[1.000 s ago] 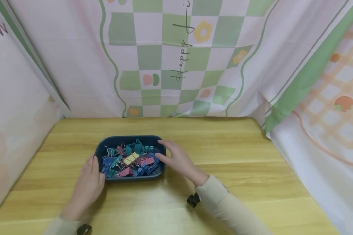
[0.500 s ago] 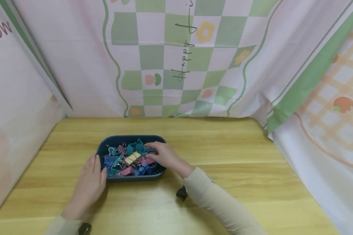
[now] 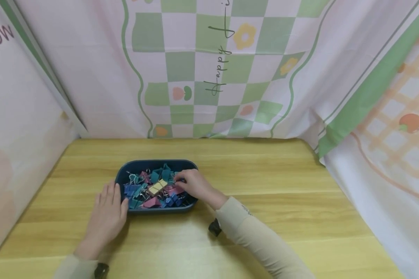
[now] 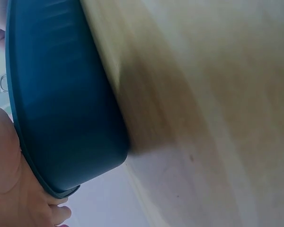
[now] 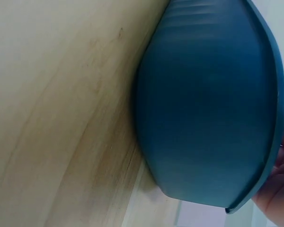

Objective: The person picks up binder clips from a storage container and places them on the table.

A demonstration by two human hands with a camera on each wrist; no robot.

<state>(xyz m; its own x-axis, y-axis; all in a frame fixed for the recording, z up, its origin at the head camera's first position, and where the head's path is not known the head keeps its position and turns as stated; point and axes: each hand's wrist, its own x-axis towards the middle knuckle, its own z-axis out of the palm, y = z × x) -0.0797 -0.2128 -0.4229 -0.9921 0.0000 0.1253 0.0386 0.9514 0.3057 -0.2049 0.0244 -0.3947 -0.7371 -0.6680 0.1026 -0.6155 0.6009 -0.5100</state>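
Many clips [image 3: 158,187] lie in the tray [image 3: 157,211] on the tabletop [image 3: 258,174]. At the tray's left end, the left hand [image 3: 106,213] rests straight-fingered; over its right end, the right hand [image 3: 195,186] curls, any hold unclear.

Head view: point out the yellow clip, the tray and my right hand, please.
Yellow clip [image 3: 158,187]: head view, on the middle of its yellow body.
Tray [image 3: 157,210]: head view, on its near wall, by the rim.
Right hand [image 3: 197,186]: head view, on the back of the hand.
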